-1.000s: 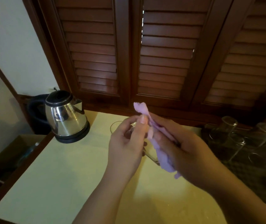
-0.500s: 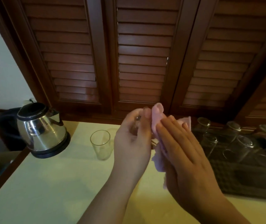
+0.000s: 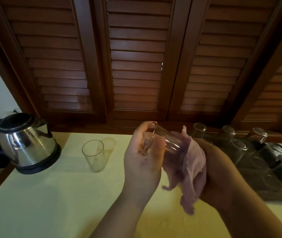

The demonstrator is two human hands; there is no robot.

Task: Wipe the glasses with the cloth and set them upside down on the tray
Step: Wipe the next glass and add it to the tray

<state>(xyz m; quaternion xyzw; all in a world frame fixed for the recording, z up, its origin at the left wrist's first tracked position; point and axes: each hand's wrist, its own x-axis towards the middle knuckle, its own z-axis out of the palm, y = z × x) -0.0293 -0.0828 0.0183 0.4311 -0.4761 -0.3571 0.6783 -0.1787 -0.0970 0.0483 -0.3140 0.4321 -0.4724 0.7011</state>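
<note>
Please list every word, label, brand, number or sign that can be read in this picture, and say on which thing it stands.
There is none to read.
Kettle: no brand or marking shows on its steel body.
Glass held by the left hand, and the cloth in the right hand: plain.
Standing glass on the table: no print.
Upturned glasses on the tray: dim, no text visible.

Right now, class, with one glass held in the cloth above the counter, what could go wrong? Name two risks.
1. The held glass lies tilted between the left hand and the cloth in the right hand; smooth glass might slip and fall onto the counter.
2. An upright glass stands near the left arm; a careless swing could topple it.
</note>
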